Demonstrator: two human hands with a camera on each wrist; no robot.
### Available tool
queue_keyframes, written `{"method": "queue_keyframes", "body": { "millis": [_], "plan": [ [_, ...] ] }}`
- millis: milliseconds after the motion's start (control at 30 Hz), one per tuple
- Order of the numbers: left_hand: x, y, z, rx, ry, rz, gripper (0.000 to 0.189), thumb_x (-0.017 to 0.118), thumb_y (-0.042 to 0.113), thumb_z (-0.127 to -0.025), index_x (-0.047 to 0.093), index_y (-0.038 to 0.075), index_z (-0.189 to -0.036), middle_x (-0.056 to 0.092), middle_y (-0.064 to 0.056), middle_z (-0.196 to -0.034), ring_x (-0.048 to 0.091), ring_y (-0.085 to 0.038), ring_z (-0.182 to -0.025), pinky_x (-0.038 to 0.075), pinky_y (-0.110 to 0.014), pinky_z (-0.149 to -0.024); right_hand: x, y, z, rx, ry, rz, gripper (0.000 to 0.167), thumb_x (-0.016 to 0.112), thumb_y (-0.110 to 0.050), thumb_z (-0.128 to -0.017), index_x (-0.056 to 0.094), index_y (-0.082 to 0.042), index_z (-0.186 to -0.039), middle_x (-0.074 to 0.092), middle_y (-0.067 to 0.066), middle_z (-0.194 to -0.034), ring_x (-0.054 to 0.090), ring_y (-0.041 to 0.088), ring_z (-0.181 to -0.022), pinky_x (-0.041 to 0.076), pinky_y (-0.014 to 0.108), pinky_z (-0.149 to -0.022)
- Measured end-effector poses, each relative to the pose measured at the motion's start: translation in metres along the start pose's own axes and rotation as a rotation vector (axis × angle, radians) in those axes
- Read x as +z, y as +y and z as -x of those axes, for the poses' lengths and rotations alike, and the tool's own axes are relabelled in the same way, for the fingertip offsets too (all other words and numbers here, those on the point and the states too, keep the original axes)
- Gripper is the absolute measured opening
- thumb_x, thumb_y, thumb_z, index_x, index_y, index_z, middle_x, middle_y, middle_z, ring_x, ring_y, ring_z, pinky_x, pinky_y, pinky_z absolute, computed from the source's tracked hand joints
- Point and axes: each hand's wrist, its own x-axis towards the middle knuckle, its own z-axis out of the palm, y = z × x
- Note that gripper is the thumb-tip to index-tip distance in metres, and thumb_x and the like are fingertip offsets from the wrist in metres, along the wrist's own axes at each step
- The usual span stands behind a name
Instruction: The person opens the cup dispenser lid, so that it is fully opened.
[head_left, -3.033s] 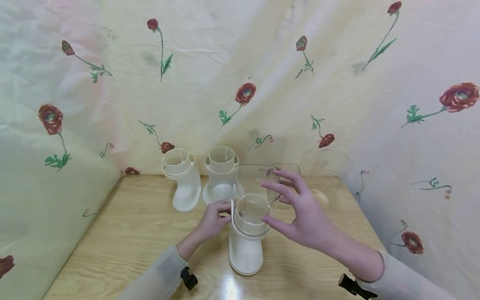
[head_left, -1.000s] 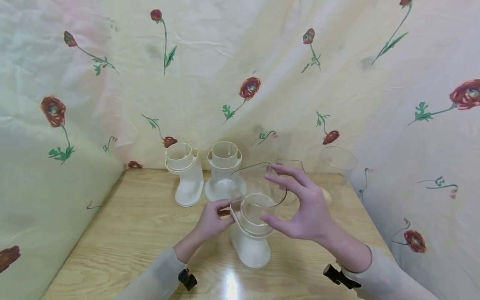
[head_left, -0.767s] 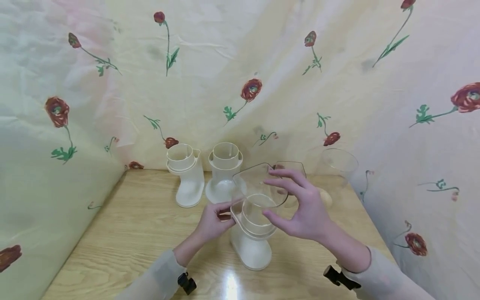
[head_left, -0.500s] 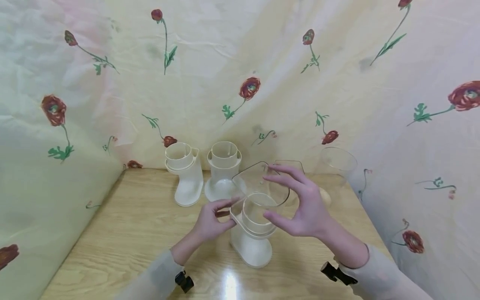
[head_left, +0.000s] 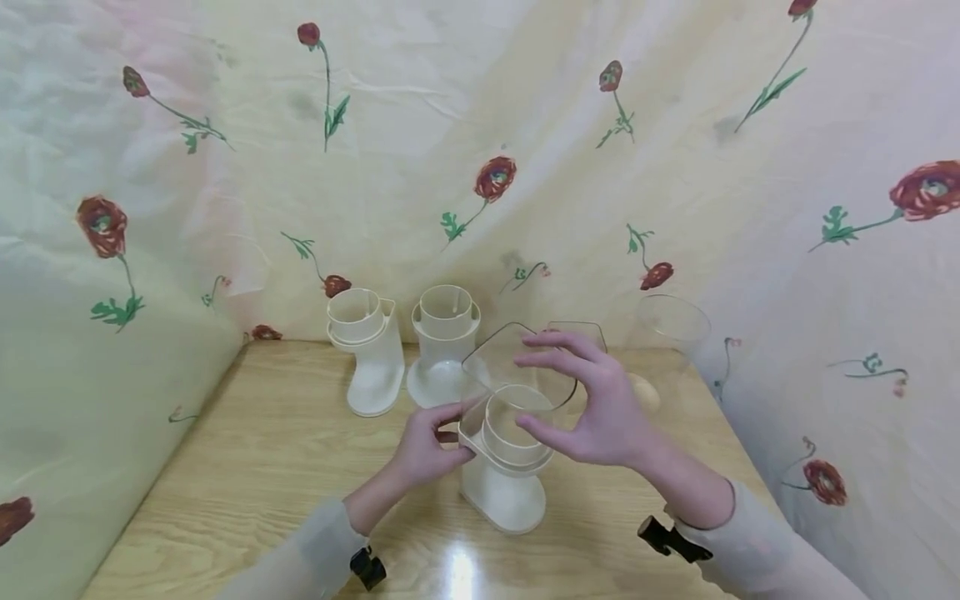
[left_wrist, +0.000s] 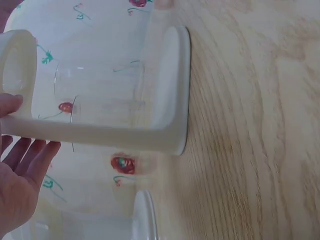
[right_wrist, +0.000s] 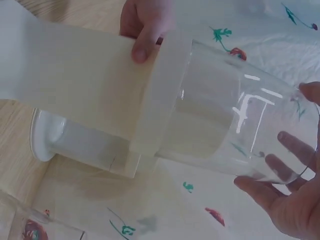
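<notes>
Near the table's middle, my left hand pinches the upper back edge of a white plastic stand between thumb and fingers. The stand has a flat rounded foot, an upright back and a ring at the top with a short cylinder inside. A clear container with a squarish open rim surrounds that cylinder, its narrower end right at the ring. My right hand holds the container near its rim, thumb on the near side and fingers spread on the far side. In the left wrist view, the stand's foot lies flat on the wood.
Two similar white stands, one at the left and one in the middle, stand along the back. Behind my right hand are another squarish clear container and a round-rimmed clear one. A flowered cloth walls the wooden table.
The clear container has turned, so a corner of its rim now points toward the back. The held stand has turned too, its foot swinging rightward. Both hands keep their hold.
</notes>
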Motion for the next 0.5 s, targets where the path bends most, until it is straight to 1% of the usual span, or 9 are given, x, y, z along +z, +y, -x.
{"method": "queue_keyframes", "body": {
  "millis": [67, 100, 200, 267, 333, 400, 500],
  "plan": [
    [-0.002, -0.001, -0.001, 0.009, -0.027, -0.035, 0.061, 0.087, 0.001, -0.08, 0.066, -0.001, -0.137, 0.073, -0.022, -0.132, 0.071, -0.04, -0.122, 0.067, -0.037, -0.092, -0.003, 0.002, -0.001, -0.016, -0.015, -0.018, 0.056, 0.094, -0.032, -0.076, 0.075, -0.017, -0.126, 0.07, 0.007, -0.137, 0.064, 0.03, -0.13, 0.048, 0.027, -0.116],
    [-0.004, -0.001, -0.003, 0.014, -0.055, -0.043, 0.066, 0.089, 0.004, -0.079, 0.063, 0.001, -0.139, 0.071, -0.02, -0.134, 0.07, -0.037, -0.125, 0.065, -0.039, -0.097, -0.004, 0.002, -0.002, -0.012, -0.024, -0.022, 0.059, 0.095, -0.031, -0.074, 0.075, -0.017, -0.127, 0.07, 0.007, -0.138, 0.064, 0.029, -0.131, 0.049, 0.028, -0.116],
    [-0.012, -0.006, -0.013, 0.029, -0.181, -0.029, 0.083, 0.095, 0.008, -0.074, 0.054, 0.004, -0.146, 0.065, -0.017, -0.142, 0.063, -0.029, -0.134, 0.057, -0.045, -0.113, -0.007, -0.002, -0.006, 0.033, -0.045, 0.007, 0.067, 0.097, -0.033, -0.069, 0.073, -0.02, -0.13, 0.067, 0.004, -0.142, 0.061, 0.027, -0.134, 0.053, 0.036, -0.113],
    [-0.016, -0.01, -0.022, 0.031, -0.273, 0.011, 0.088, 0.094, 0.004, -0.073, 0.05, 0.001, -0.148, 0.061, -0.02, -0.145, 0.06, -0.024, -0.137, 0.052, -0.046, -0.119, -0.008, -0.006, -0.008, 0.071, -0.058, 0.041, 0.07, 0.098, -0.037, -0.068, 0.073, -0.022, -0.132, 0.066, 0.003, -0.143, 0.059, 0.025, -0.136, 0.055, 0.043, -0.108],
    [-0.019, -0.014, -0.03, 0.034, -0.353, 0.051, 0.088, 0.093, 0.0, -0.073, 0.047, -0.004, -0.149, 0.059, -0.024, -0.145, 0.059, -0.018, -0.135, 0.051, -0.043, -0.12, -0.007, -0.01, -0.01, 0.098, -0.07, 0.074, 0.067, 0.098, -0.038, -0.069, 0.074, -0.024, -0.13, 0.065, 0.003, -0.143, 0.057, 0.024, -0.136, 0.056, 0.047, -0.106],
    [-0.02, -0.016, -0.035, 0.032, -0.415, 0.083, 0.089, 0.091, -0.003, -0.074, 0.045, -0.007, -0.15, 0.059, -0.027, -0.144, 0.06, -0.012, -0.132, 0.052, -0.038, -0.119, -0.006, -0.012, -0.012, 0.105, -0.078, 0.093, 0.063, 0.098, -0.037, -0.07, 0.075, -0.023, -0.127, 0.066, 0.003, -0.14, 0.058, 0.024, -0.134, 0.057, 0.049, -0.104],
    [-0.02, -0.019, -0.039, 0.028, -0.458, 0.112, 0.09, 0.09, -0.003, -0.074, 0.044, -0.009, -0.151, 0.059, -0.03, -0.143, 0.062, -0.008, -0.128, 0.055, -0.034, -0.115, -0.005, -0.012, -0.013, 0.091, -0.08, 0.09, 0.058, 0.098, -0.034, -0.07, 0.076, -0.022, -0.122, 0.068, 0.003, -0.135, 0.059, 0.024, -0.132, 0.057, 0.048, -0.105]
  ]
}}
